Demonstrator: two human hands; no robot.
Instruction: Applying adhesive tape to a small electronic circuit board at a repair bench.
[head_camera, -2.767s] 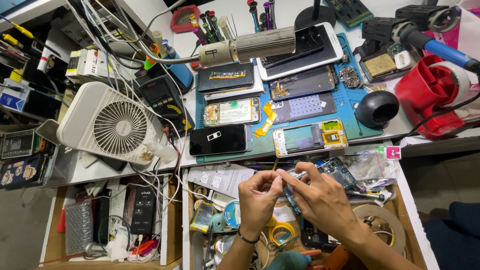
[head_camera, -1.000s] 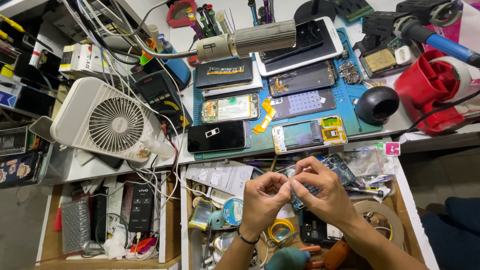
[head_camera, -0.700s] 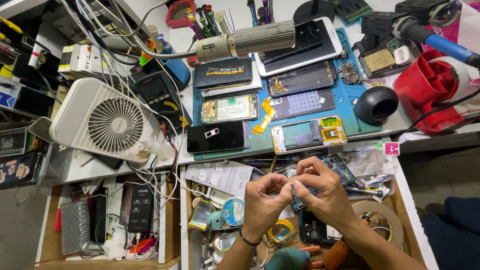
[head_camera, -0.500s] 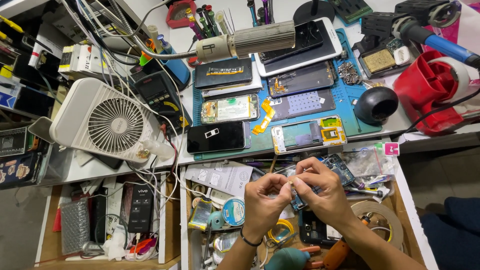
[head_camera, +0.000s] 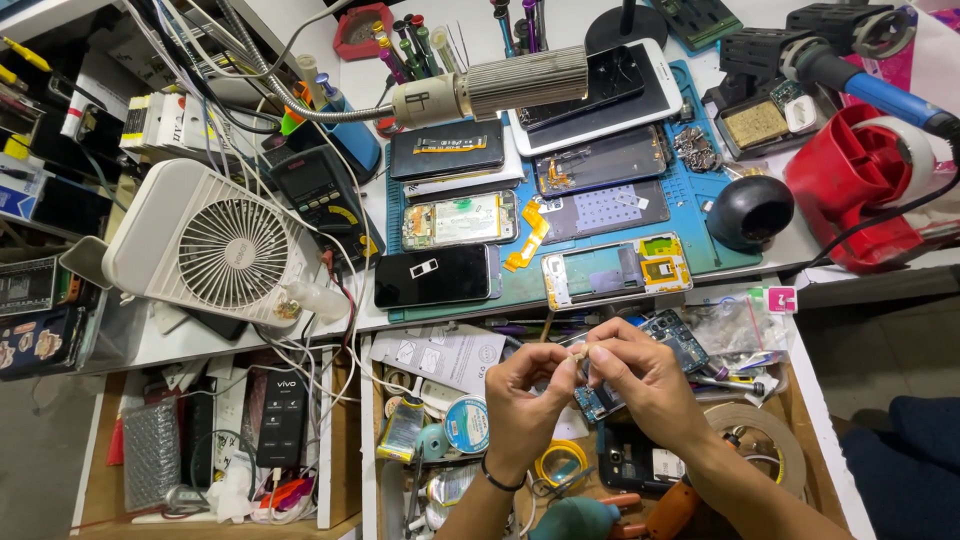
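Observation:
My left hand and my right hand meet over an open drawer below the bench edge. Their fingertips pinch one tiny part between them; it is too small to tell what it is. A blue circuit board lies just under the fingers. On the blue work mat above lie several opened phones: a black phone, a phone frame with yellow parts and a phone with its board exposed.
A white desk fan stands at the left, a multimeter beside it. A metal-barrelled tool on a flexible arm hangs over the mat. At right stand a red tape dispenser and a black dome. Tape rolls fill the drawer.
Both hands stay pinched together over the drawer, with only slight finger shifts. The view has drifted a little; nothing on the bench has moved.

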